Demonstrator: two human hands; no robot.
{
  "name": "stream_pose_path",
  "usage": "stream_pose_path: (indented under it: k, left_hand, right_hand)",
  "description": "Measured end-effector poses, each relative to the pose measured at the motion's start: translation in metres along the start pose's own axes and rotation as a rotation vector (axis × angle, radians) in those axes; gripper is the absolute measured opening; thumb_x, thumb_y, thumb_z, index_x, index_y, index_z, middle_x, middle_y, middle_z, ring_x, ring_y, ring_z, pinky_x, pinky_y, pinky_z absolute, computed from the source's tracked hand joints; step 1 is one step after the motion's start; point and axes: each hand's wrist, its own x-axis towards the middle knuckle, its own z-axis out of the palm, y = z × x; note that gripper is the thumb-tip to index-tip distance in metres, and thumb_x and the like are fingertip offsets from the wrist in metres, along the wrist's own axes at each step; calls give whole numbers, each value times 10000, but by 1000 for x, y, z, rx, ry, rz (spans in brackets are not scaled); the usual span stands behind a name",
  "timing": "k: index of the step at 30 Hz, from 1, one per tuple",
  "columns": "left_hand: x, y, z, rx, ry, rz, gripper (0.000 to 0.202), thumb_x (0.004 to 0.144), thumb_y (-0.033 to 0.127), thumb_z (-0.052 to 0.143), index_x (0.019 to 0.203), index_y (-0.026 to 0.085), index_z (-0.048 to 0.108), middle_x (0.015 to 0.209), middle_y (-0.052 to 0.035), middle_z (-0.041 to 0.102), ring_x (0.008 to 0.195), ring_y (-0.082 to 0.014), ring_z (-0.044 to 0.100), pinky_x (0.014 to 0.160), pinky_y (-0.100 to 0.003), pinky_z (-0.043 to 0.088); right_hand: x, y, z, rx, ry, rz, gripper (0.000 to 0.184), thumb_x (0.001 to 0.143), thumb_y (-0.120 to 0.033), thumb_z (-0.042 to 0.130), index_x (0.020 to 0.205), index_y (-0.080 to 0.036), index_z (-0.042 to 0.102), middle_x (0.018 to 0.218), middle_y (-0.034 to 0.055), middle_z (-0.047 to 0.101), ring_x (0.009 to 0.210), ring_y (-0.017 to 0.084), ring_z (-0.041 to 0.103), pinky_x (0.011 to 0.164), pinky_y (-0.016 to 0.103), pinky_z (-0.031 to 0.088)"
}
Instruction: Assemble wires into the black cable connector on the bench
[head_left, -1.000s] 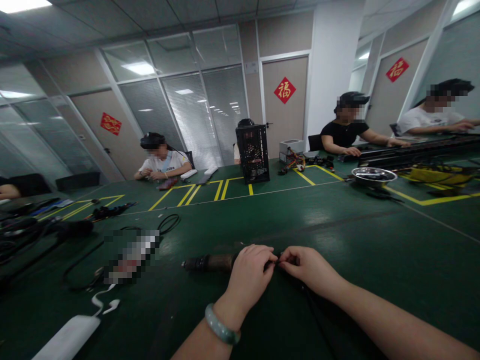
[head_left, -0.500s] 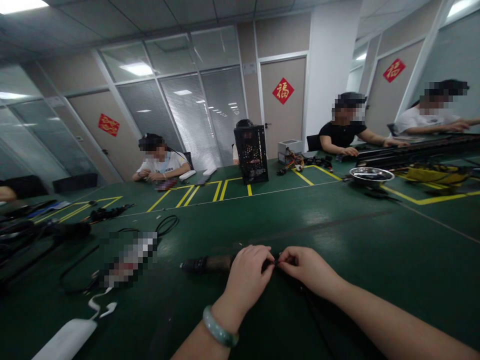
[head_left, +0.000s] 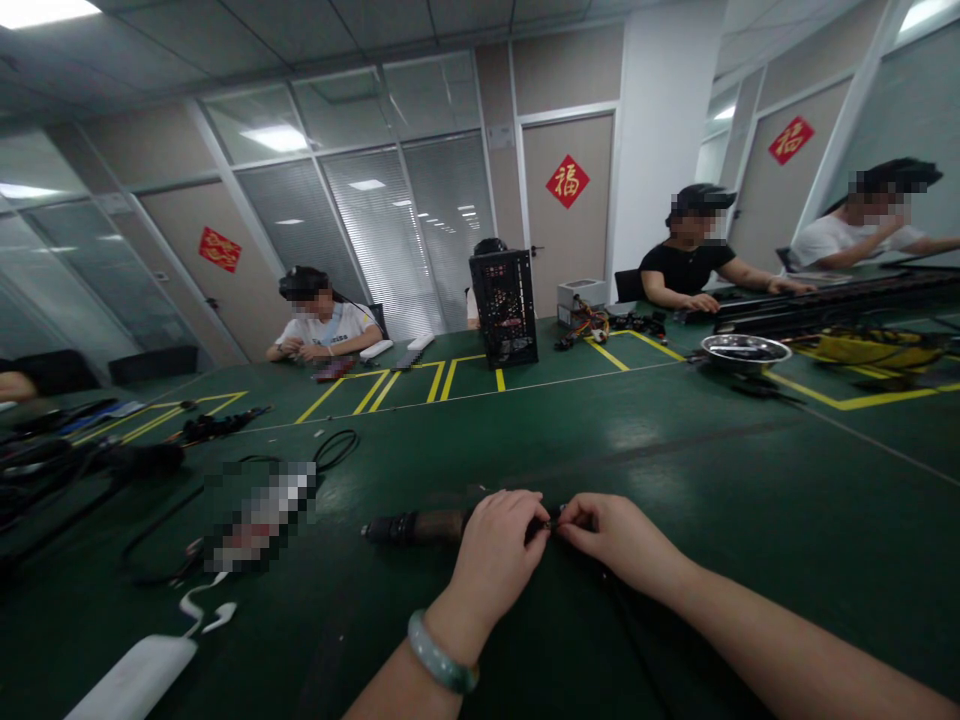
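An electric screwdriver [head_left: 439, 527] with a dark body lies on the green table, its tip pointing left. My left hand [head_left: 495, 545], with a jade-coloured bangle at the wrist, is closed around its rear end. The fingers of my right hand [head_left: 611, 535] are pinched together at that same end, very close to my left fingertips. Between the two hands a small dark piece shows, like a cable plug, mostly hidden by the fingers. A dark cable [head_left: 626, 610] runs from below my right hand toward the near edge.
To the left lie a blurred-out device [head_left: 262, 520], a white power strip [head_left: 139, 675] and black cables [head_left: 82, 470]. Farther off stand a black computer case [head_left: 506, 310], a power supply [head_left: 581, 295] and a metal bowl [head_left: 745, 350]. Several people sit around the table.
My hands stay almost in place; a little more of the small piece shows between the fingertips. At the far right, a person's hand has risen toward the head.
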Motion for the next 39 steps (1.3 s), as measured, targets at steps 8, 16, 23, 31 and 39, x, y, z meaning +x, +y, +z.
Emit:
stream_pose_path:
  k: [8, 16, 23, 31, 39]
  left_hand:
    - [1, 0, 2, -3, 20, 15, 129, 842, 139, 624, 914, 246, 631, 1094, 5, 648, 1048, -217, 580, 984, -436, 404]
    - [3, 3, 1, 25, -2, 5, 141, 838, 103, 598, 889, 229, 637, 1031, -13, 660, 983, -215, 593, 898, -391, 434]
    - [1, 1, 4, 16, 18, -2, 151, 825, 103, 628, 894, 238, 627, 1023, 13, 652, 984, -210, 589, 901, -397, 428]
    - [0, 3, -1, -18, 22, 28, 173, 826, 79, 598, 897, 236, 616, 997, 15, 648, 968, -205, 585, 916, -396, 415]
    - [-2, 2, -4, -20, 31, 37, 220, 819, 80, 595, 958, 251, 587, 983, 25, 643, 942, -195, 591, 955, -398, 410]
  right_hand:
    - [-1, -3, 3, -60, 23, 3, 145, 857, -315, 595, 874, -238, 717, 815, -11, 734, 723, 170, 666, 638, 238, 447]
    - [0, -4, 8, -124, 61, 39, 152, 840, -356, 622, 827, -249, 730, 780, -14, 724, 706, 176, 646, 598, 237, 412]
    - [-1, -6, 14, -139, 126, 36, 164, 852, -361, 610, 796, -237, 701, 759, -8, 703, 690, 172, 628, 591, 241, 401]
    - [-5, -19, 18, -366, 279, -94, 123, 858, -283, 603, 773, -220, 666, 963, 23, 637, 798, 175, 608, 730, 280, 433]
    - [-2, -25, 19, -402, 163, -121, 113, 887, -148, 507, 903, -203, 604, 941, 29, 629, 842, 188, 619, 738, 277, 446]
